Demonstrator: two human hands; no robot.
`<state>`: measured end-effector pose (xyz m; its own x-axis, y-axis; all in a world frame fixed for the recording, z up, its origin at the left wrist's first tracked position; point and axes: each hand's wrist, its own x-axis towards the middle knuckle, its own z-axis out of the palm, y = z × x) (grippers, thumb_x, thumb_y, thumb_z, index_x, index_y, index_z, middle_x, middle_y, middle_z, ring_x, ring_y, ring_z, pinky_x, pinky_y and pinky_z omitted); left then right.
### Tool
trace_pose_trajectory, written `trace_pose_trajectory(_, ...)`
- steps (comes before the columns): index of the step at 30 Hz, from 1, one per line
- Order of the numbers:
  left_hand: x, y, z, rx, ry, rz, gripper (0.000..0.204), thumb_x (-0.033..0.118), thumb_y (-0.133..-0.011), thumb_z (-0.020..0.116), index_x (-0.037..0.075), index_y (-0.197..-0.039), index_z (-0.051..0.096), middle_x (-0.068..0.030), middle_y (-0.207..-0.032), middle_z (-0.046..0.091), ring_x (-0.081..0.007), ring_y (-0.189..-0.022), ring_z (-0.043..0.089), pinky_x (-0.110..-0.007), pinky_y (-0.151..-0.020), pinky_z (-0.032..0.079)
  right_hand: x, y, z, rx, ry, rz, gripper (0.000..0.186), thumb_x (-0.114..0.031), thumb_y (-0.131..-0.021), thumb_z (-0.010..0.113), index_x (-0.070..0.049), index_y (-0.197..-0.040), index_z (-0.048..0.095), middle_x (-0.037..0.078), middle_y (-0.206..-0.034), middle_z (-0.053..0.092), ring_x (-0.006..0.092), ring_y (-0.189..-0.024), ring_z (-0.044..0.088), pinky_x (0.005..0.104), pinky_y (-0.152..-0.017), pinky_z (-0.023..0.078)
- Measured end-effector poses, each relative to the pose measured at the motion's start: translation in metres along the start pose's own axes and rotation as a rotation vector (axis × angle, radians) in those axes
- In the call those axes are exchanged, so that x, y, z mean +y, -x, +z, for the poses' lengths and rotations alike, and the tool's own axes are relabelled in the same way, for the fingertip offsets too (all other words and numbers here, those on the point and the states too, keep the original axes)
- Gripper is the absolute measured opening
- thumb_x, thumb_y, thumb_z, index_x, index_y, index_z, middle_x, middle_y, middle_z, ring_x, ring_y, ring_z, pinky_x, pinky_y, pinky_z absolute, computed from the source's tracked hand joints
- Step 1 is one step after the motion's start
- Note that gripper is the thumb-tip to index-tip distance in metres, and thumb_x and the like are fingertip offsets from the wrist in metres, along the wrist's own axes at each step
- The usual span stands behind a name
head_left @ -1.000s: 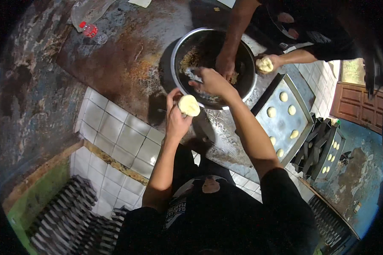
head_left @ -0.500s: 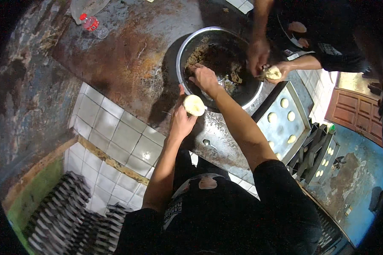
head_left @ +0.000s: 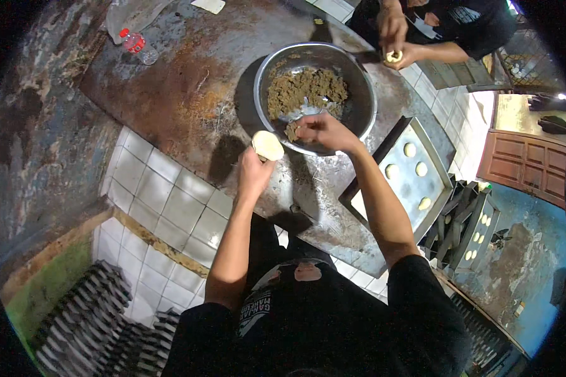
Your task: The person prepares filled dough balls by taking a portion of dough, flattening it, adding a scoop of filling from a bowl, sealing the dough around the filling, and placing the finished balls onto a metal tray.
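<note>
My left hand [head_left: 254, 174] holds up a flattened round of pale dough [head_left: 268, 146] by its edge, left of the bowl's near rim. Over the near side of a wide metal bowl [head_left: 258, 88], my right hand [head_left: 326, 132] pinches a lump of brown crumbly filling [head_left: 291, 131] at its fingertips. More of the brown filling [head_left: 311, 88] is heaped along the bowl's far side, and bare metal shows below it.
Right of the bowl lies a baking tray [head_left: 439, 168] with several pale dough pieces [head_left: 421, 168]. Across the table, a co-worker's hands [head_left: 401, 47] work a piece of dough. A red-capped bottle [head_left: 134, 43] lies far left. A rack with another tray [head_left: 481, 235] stands at right.
My right hand has drawn back from the bowl's left side toward its near rim, bringing up a lump of filling. My left hand and dough shifted slightly left. The co-worker's hands moved farther away.
</note>
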<state>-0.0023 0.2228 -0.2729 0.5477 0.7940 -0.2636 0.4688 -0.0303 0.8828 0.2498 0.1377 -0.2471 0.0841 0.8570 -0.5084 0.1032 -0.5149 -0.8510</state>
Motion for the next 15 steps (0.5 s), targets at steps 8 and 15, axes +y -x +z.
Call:
trace_pose_trajectory(8,0.110,0.044,0.024,-0.300,0.065,0.342,0.044,0.012,-0.082,0.086,0.001,-0.121,0.070,-0.0144,-0.110,0.078,-0.0229,-0.101,0.076,-0.038,-0.090,0.058,-0.063,0.136,0.021,0.374,0.110,-0.319,0.036,-0.027,-0.082,0.092,-0.003,-0.103,0.074,0.007,-0.097,0.064,0.0204,-0.097,0.062,0.0365,-0.086,0.050)
trace_pose_trajectory(15,0.159,0.108,0.052,-0.541,0.094,0.384,0.044,0.013,-0.083,0.087,0.001,-0.122,0.070,-0.0095,-0.114,0.077,-0.0173,-0.104,0.072,-0.036,-0.093,0.056,-0.078,0.273,0.006,0.351,0.182,-0.374,0.060,-0.027,-0.080,0.094,-0.003,-0.128,0.066,0.008,-0.124,0.066,0.0203,-0.114,0.064,0.0361,-0.095,0.053)
